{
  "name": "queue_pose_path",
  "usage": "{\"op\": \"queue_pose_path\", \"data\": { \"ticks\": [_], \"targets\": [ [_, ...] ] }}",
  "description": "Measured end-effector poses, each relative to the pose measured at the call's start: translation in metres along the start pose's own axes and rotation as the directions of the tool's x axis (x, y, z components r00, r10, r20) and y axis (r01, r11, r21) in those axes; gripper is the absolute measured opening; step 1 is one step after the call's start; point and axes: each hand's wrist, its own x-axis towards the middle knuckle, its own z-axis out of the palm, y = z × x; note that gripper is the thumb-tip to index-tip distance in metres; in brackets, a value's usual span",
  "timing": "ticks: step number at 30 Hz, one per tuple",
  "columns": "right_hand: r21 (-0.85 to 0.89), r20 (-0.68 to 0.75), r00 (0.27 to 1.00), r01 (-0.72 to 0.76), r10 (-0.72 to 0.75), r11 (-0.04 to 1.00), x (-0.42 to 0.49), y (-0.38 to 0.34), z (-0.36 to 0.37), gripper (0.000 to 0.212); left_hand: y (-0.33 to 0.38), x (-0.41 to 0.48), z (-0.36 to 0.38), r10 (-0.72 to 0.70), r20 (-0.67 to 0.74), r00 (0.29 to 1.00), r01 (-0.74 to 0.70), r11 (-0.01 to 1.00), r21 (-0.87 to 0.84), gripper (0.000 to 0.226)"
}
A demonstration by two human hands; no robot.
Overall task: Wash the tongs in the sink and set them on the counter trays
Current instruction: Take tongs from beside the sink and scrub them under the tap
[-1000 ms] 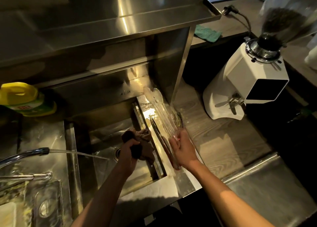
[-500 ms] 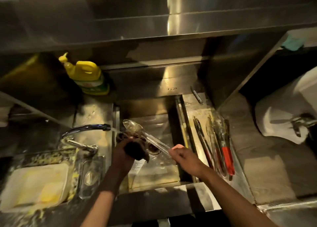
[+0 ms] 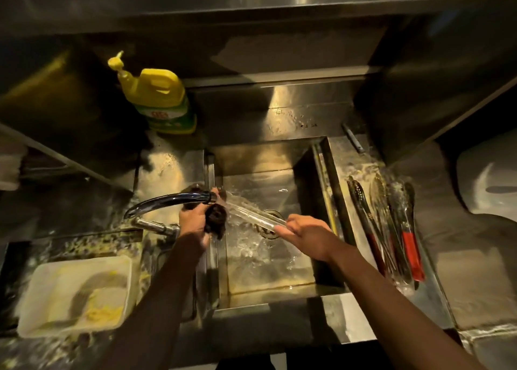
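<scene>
Over the steel sink, the right hand grips clear plastic tongs by one end under the faucet stream; half a second ago they sat lower. The left hand clutches a dark scrubber. Washed tongs lie in the clear tray at the sink's right edge; a white tub holds yellow suds.

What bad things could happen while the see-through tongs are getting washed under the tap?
1. The clear tongs are wet and the right hand pinches only their end, so they might slip into the sink.
2. Water from the faucet hits them at a slant and may splash onto the clean tongs on the counter.
3. The left hand holds a dark scrubber right by the spout and could bump it.
</scene>
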Motion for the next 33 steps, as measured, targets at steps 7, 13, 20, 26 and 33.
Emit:
{"op": "queue_pose_path", "data": {
  "ticks": [7,13,20,26,33],
  "targets": [
    [0.230,-0.017,0.990,-0.136,0.143,0.964,0.004,0.002,0.033,0.060,-0.012,-0.005,0.010,-0.137,0.143,0.980,0.127,0.989,0.075,0.026],
    [-0.120,0.094,0.994,-0.041,0.053,0.992,0.008,0.008,0.008,0.068,-0.013,0.008,-0.011,-0.182,0.087,0.980,0.179,0.983,0.042,0.025],
    [0.016,0.051,0.997,-0.050,0.049,0.999,0.015,0.007,0.003,0.089,-0.012,0.003,-0.009,-0.121,0.061,0.991,0.117,0.991,0.070,0.016],
    [-0.027,0.012,1.000,-0.016,0.016,1.000,0.005,0.019,0.010,0.067,0.000,0.006,-0.005,0.157,0.085,0.984,-0.178,0.898,0.402,0.018],
    [0.094,-0.234,0.972,-0.002,0.024,0.996,-0.003,0.024,0.018,0.075,-0.021,-0.002,0.000,-0.129,-0.102,0.986,0.104,0.970,-0.218,0.030]
  ]
}}
